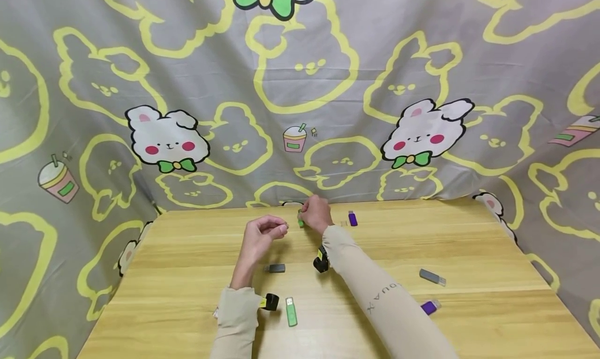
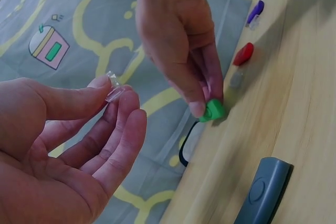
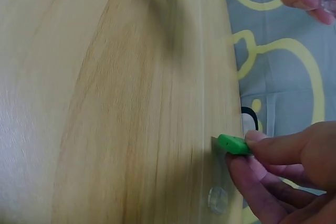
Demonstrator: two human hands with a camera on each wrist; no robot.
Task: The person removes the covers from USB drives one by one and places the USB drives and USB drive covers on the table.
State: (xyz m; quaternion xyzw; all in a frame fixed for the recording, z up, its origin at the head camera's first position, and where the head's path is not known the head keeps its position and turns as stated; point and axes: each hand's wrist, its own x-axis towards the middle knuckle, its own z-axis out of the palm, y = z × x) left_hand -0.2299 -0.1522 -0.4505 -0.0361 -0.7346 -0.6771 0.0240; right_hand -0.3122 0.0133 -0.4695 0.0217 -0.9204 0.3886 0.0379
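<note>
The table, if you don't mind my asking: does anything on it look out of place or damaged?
Nothing looks spilled or damaged. One oddity: a clear piece lies on the table near the green stick that the right hand pinches; it looks odd because it seems loose, attached to nothing.

At the left of the head frame a hand could pass over bare table, and at right between the upper purple stick and grey stick. The curtain closes off the far edge, where left hand and right hand leave a slim gap. The right sleeve bars the lower right, while left camera, right camera, dark stick and green stick crowd the lane between it and the left sleeve.
</note>
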